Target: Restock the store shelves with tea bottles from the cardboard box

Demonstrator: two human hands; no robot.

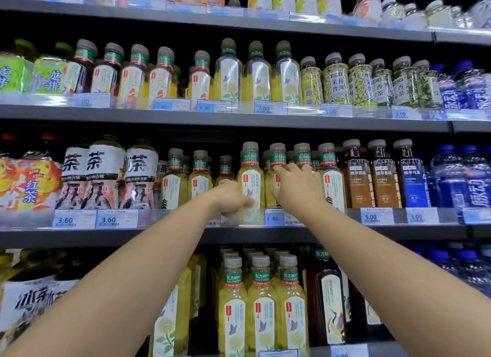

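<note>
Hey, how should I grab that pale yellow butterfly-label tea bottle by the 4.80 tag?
Take the tea bottle by its lower body from the front-left, where the left hand wraps it. It stands upright at the shelf edge, neighbouring bottles close on its right and behind.

tea bottle (pixel 250 182) on shelf (pixel 159 237), left hand (pixel 230 197) left of it, right hand (pixel 296 187) right
</note>
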